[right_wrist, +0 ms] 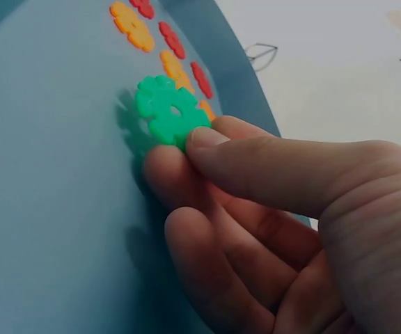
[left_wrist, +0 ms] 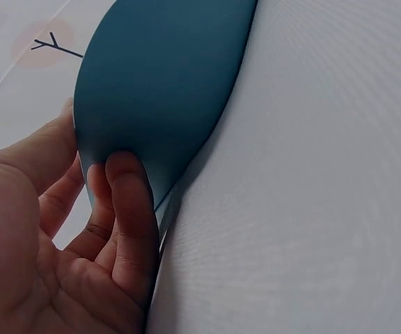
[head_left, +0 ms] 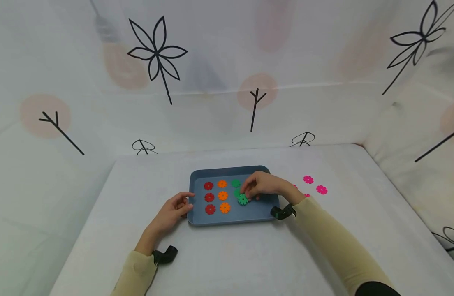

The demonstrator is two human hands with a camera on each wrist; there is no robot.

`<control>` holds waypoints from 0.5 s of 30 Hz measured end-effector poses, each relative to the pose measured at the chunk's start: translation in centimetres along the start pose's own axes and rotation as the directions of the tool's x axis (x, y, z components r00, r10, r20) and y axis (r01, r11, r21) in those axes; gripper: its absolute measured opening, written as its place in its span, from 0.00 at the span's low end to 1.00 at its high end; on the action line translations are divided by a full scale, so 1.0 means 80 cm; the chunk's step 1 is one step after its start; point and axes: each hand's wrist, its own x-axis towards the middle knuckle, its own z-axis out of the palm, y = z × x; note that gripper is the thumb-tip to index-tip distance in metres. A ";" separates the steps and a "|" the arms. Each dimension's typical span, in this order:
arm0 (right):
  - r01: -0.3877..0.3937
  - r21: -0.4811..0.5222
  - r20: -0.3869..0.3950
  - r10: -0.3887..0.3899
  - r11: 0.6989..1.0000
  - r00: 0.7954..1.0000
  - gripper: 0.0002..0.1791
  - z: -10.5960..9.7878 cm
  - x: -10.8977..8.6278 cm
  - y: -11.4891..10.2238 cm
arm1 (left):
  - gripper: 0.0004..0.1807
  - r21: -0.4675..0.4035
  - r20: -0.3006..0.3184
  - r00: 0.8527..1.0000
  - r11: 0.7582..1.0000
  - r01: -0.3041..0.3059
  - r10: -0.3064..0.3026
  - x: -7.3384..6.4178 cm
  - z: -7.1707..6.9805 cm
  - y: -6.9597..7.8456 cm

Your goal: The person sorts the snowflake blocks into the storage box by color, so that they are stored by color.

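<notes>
- Pinching a green flower piece (head_left: 243,200), the right hand (head_left: 264,183) holds it just over the tray (head_left: 242,216), on the near side of two other green pieces (head_left: 236,183).
- The left hand (head_left: 172,210) grips the tray's left end, across the orange pieces (head_left: 223,195) and red pieces (head_left: 209,197).
- The tray's long axis runs side to side; bare tray lies toward its near edge.

The head camera there looks forward and down from above; the wrist cameras (head_left: 166,255) peer close in, all sharing the tray (head_left: 251,212).
</notes>
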 end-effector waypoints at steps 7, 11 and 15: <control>-0.029 -0.006 0.025 0.029 1.000 0.999 0.08 0.000 0.001 -0.001 | 0.21 -0.009 0.002 1.000 1.000 -0.003 0.003 0.000 0.000 0.000; -0.031 0.002 0.042 0.031 1.000 0.999 0.08 -0.001 0.001 -0.002 | 0.21 -0.002 -0.002 1.000 1.000 0.000 0.000 0.000 0.000 0.000; -0.014 0.026 0.070 0.012 1.000 0.997 0.09 -0.001 0.000 -0.002 | 0.21 0.001 -0.002 1.000 1.000 0.003 -0.003 0.001 -0.001 0.000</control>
